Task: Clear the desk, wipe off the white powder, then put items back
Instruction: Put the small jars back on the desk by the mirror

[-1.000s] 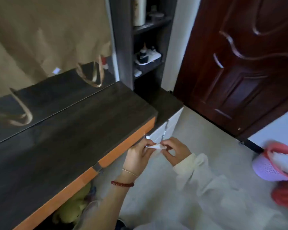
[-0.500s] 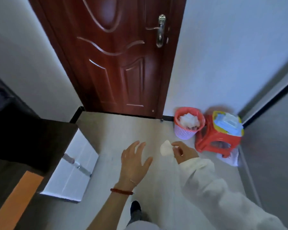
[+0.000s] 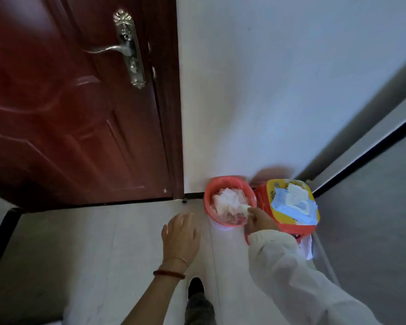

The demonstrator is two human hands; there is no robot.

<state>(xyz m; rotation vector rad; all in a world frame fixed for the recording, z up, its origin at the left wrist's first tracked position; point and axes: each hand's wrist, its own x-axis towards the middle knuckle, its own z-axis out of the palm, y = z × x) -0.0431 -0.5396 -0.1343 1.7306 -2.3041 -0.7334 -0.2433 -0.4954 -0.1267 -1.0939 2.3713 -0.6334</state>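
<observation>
- Right hand [image 3: 259, 219], in a white sleeve: thumb and fingertips pinch a small crumpled white wipe [image 3: 244, 208], held just over the right rim of the round pink plastic wastebasket [image 3: 208, 207].
- Left hand [image 3: 181, 233]: fingers straight and slightly spread, holding nothing, hovering over the pale tiled floor [image 3: 103, 254] just left of the basket.
- Handling of the wipe: judged very light, soft and limp, not fragile; a fingertip pinch on any fold suffices, and once let go it should fall without rolling. If damp, it may cling to the fingers.
- Basket contents: a heap of crumpled white tissues [image 3: 227, 202] reaches nearly to the rim, so a wipe dropped near the edge could slide off onto the floor; the centre looks the safer spot.
- Edges: the basket stands against the white wall [image 3: 267, 90], touching or just beside a red plastic stool [image 3: 291, 228] that carries a blue-and-white pack of wipes [image 3: 293, 205].
- Open room: bare floor lies to the left and toward the person; the dark red panelled door [image 3: 68, 113] appears closed, well clear of both hands.
</observation>
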